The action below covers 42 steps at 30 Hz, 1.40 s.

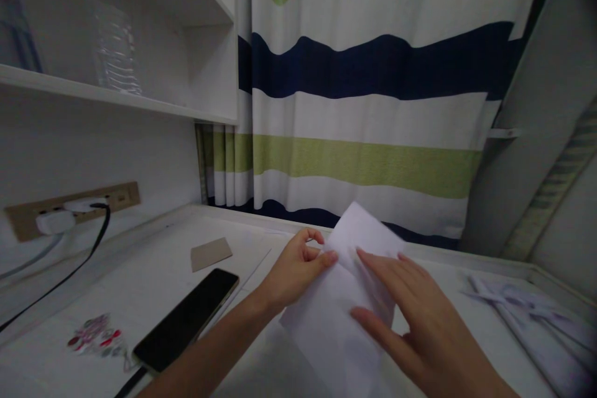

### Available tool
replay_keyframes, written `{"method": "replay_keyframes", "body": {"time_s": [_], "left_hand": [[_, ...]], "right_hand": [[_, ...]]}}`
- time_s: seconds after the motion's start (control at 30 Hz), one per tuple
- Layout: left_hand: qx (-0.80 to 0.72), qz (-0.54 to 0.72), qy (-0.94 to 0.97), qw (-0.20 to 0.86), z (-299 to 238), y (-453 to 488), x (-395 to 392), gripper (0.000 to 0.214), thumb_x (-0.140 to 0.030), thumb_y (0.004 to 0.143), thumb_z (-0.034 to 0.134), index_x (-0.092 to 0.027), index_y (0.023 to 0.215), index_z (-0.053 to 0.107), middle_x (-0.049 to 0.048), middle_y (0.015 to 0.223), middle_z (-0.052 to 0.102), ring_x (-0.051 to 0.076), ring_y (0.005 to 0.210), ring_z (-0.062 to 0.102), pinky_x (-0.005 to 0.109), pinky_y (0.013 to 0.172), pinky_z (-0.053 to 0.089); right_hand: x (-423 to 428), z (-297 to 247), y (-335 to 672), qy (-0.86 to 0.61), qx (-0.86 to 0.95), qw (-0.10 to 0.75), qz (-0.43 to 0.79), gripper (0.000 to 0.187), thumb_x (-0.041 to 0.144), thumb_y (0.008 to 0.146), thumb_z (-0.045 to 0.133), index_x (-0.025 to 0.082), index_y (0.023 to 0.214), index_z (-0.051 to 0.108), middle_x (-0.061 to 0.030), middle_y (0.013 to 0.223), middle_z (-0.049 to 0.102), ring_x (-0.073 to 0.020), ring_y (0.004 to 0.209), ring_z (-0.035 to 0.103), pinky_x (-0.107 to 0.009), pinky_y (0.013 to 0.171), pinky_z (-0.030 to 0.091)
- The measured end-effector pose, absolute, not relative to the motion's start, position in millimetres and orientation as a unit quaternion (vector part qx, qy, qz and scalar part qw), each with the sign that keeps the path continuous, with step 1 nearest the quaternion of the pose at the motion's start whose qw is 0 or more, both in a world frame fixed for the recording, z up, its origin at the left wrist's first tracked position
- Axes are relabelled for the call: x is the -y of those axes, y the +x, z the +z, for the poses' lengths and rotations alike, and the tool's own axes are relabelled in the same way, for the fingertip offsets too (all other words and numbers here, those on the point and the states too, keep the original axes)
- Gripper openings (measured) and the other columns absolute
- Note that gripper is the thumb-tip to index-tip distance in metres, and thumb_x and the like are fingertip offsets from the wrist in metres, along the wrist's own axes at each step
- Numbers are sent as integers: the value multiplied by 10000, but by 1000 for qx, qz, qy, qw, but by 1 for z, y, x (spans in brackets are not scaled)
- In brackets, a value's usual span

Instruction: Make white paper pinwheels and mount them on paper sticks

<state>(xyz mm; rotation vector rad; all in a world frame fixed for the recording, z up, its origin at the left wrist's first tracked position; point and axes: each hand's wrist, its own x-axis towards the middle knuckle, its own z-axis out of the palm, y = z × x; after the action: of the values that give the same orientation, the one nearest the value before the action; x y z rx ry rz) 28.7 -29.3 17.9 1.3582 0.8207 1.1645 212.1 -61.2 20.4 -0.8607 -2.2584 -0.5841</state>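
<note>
A white sheet of paper (333, 317), folded along a crease near its upper part, is held tilted above the white desk. My left hand (298, 267) pinches its left edge between thumb and curled fingers. Against the sheet's right side rests my right hand (410, 317), its fingers stretched out and the thumb apart from them. The fingertips touch the paper's face or edge. Whatever lies under the sheet is hidden.
Left of my arm lies a black phone (186, 320) with a cable. Near it are a grey-brown card (211, 254) and a heap of small red and pink trinkets (100, 336). A white ribbon-like bundle (522, 298) lies right. A striped curtain (364, 118) hangs behind; plugs (56, 222) fill a wall socket.
</note>
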Motion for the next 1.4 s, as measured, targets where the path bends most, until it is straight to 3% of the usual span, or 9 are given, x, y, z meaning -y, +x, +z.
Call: {"method": "replay_keyframes", "body": {"time_s": [0.1,0.27,0.43,0.67,0.8,0.87,1.07,1.4], "left_hand": [[-326,499,576,559,20,32,34,318,-355,710,587,-229,796,309,-97,468,492,52,332,398,115,329,261],[-291,479,623,545,26,30,43,254,-345,748,549,-221,815,337,-74,531,525,66,402,453,148,393,319],[-360,443,760,311,37,26,54,220,-285,759,556,-209,961,513,-8,769,579,123,712,541,207,599,415],[-367,442,811,111,36,26,52,134,-283,751,569,-204,849,616,23,864,497,143,812,487,247,682,423],[-361,418,825,123,38,26,54,98,-255,775,543,-179,790,604,20,837,566,142,812,511,252,733,396],[-372,396,828,137,40,26,56,110,-256,784,531,-171,776,600,10,762,593,137,745,524,245,698,394],[-368,385,836,131,41,29,61,120,-269,780,536,-169,757,599,1,732,594,135,715,513,243,669,380],[-347,370,845,168,38,32,62,153,-282,811,487,-186,798,606,-2,763,595,127,737,524,240,677,376]], "right_hand": [[61,15,211,-359,859,327,-163,569,427,755,504,121,1207,343,-138,1131,544,-264,992,508,-452,812,430],[61,15,213,-396,839,360,-100,332,334,782,498,203,1084,459,-80,1007,616,-240,897,568,-418,753,471],[63,24,217,-387,853,351,6,277,239,772,512,220,1048,497,-63,1013,610,-212,913,571,-343,761,481],[62,27,220,-398,844,356,51,249,212,760,539,222,1008,519,-42,941,636,-183,834,598,-296,715,495],[63,28,222,-381,855,349,40,365,278,775,526,227,1130,460,-65,1146,547,-201,1014,523,-346,838,448],[63,28,221,-371,856,358,32,318,268,802,485,225,1117,483,-66,1172,530,-199,1057,491,-355,881,416],[66,32,217,-386,842,367,84,148,210,807,471,216,895,589,-33,858,656,-173,788,601,-285,686,483],[68,35,217,-379,842,355,145,141,180,808,472,223,795,606,-11,758,645,-168,708,592,-278,643,453]]}}
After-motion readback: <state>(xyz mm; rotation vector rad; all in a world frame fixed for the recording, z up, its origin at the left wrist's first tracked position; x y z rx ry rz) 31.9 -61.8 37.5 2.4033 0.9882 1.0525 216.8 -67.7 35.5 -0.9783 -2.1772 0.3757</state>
